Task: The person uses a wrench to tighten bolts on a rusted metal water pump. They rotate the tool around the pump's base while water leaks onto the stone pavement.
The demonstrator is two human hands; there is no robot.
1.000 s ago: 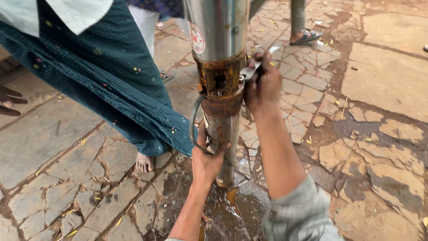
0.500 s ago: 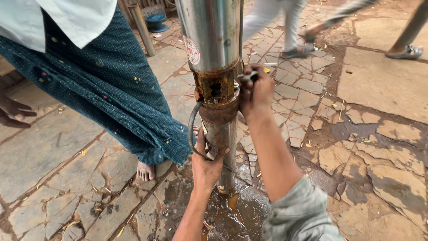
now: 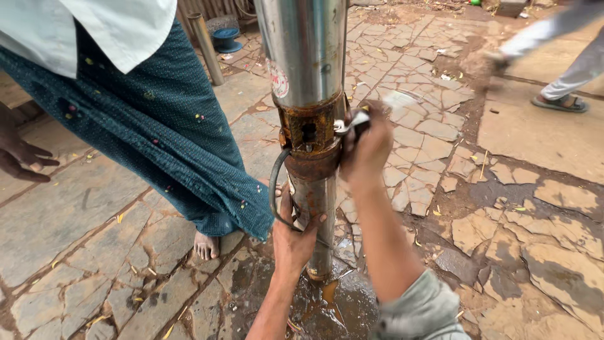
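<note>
A tall steel cylinder (image 3: 305,50), a pump body, stands upright on wet stone paving, with a rusty collar (image 3: 313,146) around its middle. My left hand (image 3: 294,234) grips the narrower lower pipe just below the collar, beside a black cable (image 3: 274,189) that loops down its left side. My right hand (image 3: 366,148) is closed on a small metal tool (image 3: 352,121) pressed against the right side of the rusty collar.
A person in a dark green wrap and white shirt (image 3: 157,126) stands barefoot close on the left, one hand (image 3: 22,157) at the left edge. Another walker's sandalled foot (image 3: 560,101) is at the far right. A metal post (image 3: 206,47) and blue bowl (image 3: 225,38) stand behind. Water pools (image 3: 333,302) at the base.
The view has tilted up and shifted slightly. My hands stay on the pipe and collar. The walkers in the background have moved to the right.
</note>
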